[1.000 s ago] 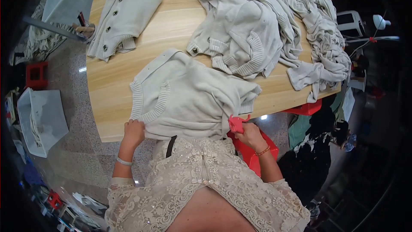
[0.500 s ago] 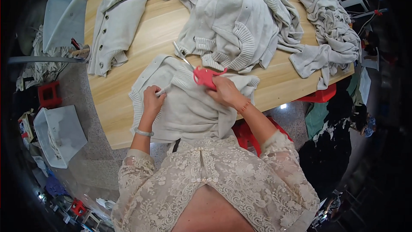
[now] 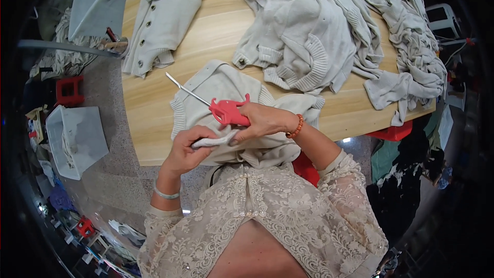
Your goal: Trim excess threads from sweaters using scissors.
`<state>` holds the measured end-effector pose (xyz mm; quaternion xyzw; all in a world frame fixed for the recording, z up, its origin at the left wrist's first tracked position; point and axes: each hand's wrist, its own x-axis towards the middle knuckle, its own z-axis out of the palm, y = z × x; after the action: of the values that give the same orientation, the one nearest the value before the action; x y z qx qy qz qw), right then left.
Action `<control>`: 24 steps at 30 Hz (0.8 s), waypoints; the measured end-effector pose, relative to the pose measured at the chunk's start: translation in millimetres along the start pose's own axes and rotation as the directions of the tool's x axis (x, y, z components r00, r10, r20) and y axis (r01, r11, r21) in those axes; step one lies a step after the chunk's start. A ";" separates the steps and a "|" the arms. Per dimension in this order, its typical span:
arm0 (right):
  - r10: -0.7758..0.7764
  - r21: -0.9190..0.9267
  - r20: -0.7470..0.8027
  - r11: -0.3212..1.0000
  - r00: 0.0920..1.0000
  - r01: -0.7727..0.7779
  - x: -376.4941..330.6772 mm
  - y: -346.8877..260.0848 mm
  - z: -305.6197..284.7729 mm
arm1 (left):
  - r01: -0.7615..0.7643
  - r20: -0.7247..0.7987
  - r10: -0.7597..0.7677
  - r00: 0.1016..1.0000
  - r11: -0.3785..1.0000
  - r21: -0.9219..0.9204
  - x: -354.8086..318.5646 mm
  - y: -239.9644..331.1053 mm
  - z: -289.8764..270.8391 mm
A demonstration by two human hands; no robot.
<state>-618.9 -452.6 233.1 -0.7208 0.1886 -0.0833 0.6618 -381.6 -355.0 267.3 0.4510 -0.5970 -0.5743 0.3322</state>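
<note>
Right hand (image 3: 260,121) gripping red tagging tool (image 3: 228,111); left hand (image 3: 188,148) pinching cardigan (image 3: 226,118) hem.

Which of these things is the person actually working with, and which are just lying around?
In use: red tool in right hand; folded hem in left hand; cardigan.
Lying about: garment pile, buttoned cardigan, white bin, red stool.

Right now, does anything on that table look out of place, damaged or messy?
Nothing looks damaged. The only untidy part is the heap of pale cardigans tangled at the table's far right, one sleeve drooping over the edge.
</note>
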 end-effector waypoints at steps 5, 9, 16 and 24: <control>0.318 -0.238 0.010 0.921 0.948 -0.307 -33.3 10.8 -21.0 | 0.091 -0.476 -0.072 0.877 0.996 0.018 -78.5 -0.5 -53.3; 0.436 -0.352 -0.081 0.829 0.896 -0.435 -53.1 55.5 -4.5 | 0.045 -0.622 -0.091 0.777 0.995 -0.090 -105.1 -20.1 -73.5; 0.244 -0.349 -0.517 0.815 0.821 -0.462 -49.8 51.6 -9.2 | 0.073 -0.654 -0.124 0.746 0.992 -0.104 -116.5 -47.5 -78.4; -0.043 -0.458 -0.634 0.825 0.772 -0.330 -13.1 -16.1 -81.4 | 0.096 -0.739 -0.186 0.647 0.982 -0.163 -119.1 -95.4 -99.3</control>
<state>-658.4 -521.9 259.6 -0.7926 0.4677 -0.2045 0.3335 -231.4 -277.5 199.7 0.6739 -0.3375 -0.3924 0.5272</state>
